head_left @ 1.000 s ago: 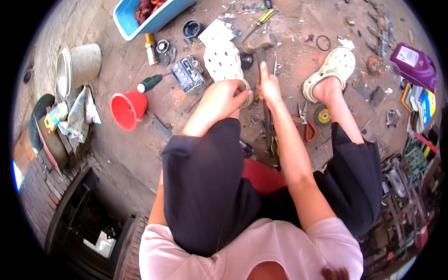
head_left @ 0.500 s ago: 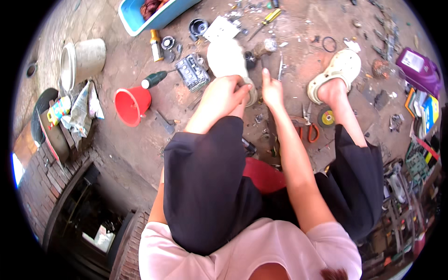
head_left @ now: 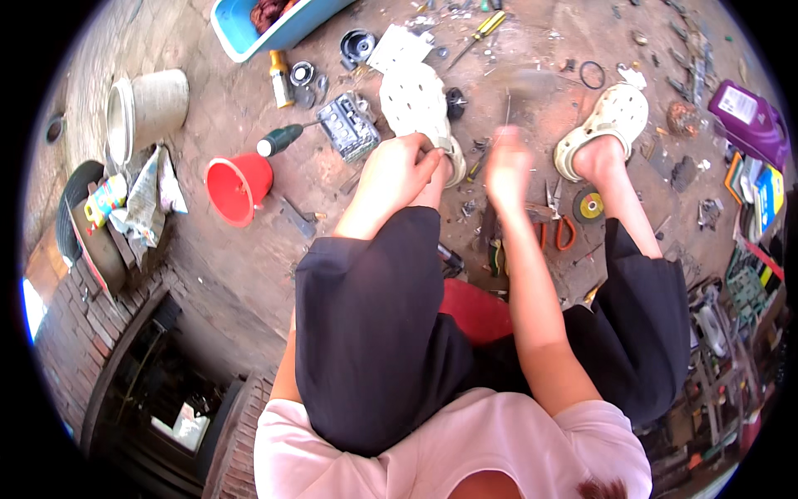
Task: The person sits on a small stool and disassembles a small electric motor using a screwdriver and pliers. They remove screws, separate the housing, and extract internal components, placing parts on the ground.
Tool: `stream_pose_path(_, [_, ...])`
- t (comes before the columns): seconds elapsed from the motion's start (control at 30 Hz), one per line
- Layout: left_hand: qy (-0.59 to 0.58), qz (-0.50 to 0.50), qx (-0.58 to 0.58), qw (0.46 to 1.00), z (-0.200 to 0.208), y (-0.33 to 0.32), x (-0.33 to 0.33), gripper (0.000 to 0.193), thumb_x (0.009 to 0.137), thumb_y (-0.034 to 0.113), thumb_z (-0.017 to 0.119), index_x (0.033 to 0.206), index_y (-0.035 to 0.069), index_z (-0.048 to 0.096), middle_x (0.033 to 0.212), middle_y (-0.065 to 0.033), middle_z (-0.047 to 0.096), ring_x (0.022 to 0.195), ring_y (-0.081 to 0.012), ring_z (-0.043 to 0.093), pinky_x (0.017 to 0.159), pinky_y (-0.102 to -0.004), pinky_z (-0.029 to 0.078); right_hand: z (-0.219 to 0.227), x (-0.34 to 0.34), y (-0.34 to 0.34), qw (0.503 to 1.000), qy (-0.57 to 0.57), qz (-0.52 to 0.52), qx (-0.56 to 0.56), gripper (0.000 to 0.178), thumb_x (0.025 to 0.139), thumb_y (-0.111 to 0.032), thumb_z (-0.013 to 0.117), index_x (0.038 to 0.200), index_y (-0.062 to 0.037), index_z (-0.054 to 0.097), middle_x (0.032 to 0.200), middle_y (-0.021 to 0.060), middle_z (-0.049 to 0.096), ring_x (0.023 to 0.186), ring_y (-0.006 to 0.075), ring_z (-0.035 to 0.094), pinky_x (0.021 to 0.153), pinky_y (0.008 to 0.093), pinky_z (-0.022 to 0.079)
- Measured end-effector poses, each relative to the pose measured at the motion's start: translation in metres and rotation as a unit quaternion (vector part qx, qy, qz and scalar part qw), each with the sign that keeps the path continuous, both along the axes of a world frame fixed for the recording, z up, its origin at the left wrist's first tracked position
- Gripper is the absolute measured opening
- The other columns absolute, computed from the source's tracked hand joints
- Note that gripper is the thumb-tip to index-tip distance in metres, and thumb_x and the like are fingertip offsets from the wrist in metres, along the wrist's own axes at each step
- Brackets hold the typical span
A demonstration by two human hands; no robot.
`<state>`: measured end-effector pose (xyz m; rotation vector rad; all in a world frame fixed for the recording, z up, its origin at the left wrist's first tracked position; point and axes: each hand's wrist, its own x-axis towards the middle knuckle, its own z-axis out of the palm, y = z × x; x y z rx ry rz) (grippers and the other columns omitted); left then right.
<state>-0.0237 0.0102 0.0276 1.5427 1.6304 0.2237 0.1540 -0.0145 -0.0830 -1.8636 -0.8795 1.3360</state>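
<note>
My left hand [head_left: 405, 169] is closed with fingers curled, beside my left ankle and the heel of a cream clog [head_left: 415, 100]. What it holds, if anything, is hidden. My right hand [head_left: 508, 169] is raised over the floor between my feet, smeared by motion. It grips what looks like a hammer [head_left: 525, 81], whose head is only a grey-brown blur past the fist. A black round part [head_left: 455, 102] lies between the left clog and the right hand. Orange-handled cutters [head_left: 556, 233] lie on the floor beside my right forearm.
A metal engine-like block [head_left: 347, 126], a dark green screwdriver [head_left: 279, 140] and a red bucket [head_left: 238, 190] stand left of my foot. A yellow screwdriver [head_left: 476, 39], a blue basin [head_left: 287, 29] and small scrap lie ahead. A cutting disc [head_left: 588, 205] and purple jug [head_left: 751, 125] are right.
My right hand has shifted right and slightly back, and the tool's head has swung right and blurred. My left hand stays by the ankle. The whole view has shifted slightly.
</note>
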Motion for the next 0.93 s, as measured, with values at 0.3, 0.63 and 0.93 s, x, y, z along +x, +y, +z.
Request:
stream_pose_path(0.3, [0.032, 0.009, 0.083, 0.996, -0.027, 0.014, 0.009, 0.018, 0.078, 0.016, 0.068, 0.087, 0.002, 0.063, 0.077, -0.0132, 0.064, 0.072, -0.0291, 0.062, 0.067, -0.0372, 0.05, 0.051, 0.015, 0.031, 0.985, 0.07, -0.101, -0.119, 0.059, 0.095, -0.054, 0.045, 0.055, -0.0115, 0.039, 0.048, -0.0033, 0.039, 0.041, 0.0094, 0.038, 0.04, 0.029, 0.03])
stream_pose_path(0.63, [0.368, -0.335, 0.252, 0.83, -0.133, 0.063, 0.066, 0.019, 0.073, 0.013, 0.06, 0.088, 0.001, 0.064, 0.09, -0.008, 0.059, 0.099, -0.024, 0.054, 0.093, -0.0384, 0.04, 0.027, 0.074, 0.025, 0.955, 0.101, -0.223, -0.168, 0.047, 0.088, -0.048, 0.061, 0.065, -0.0138, 0.039, 0.052, -0.0051, 0.032, 0.039, 0.0067, 0.028, 0.038, 0.0244, 0.021])
stream_pose_path(0.93, [0.351, -0.357, 0.238, 0.833, -0.139, 0.049, 0.083, 0.021, 0.078, 0.015, 0.057, 0.096, 0.005, 0.064, 0.098, -0.0073, 0.058, 0.102, -0.0226, 0.052, 0.09, -0.0364, 0.041, 0.024, 0.057, -0.017, 0.936, 0.146, -0.214, -0.239, 0.05, 0.087, -0.051, 0.061, 0.066, -0.0139, 0.037, 0.051, -0.006, 0.032, 0.039, 0.0074, 0.029, 0.039, 0.026, 0.024])
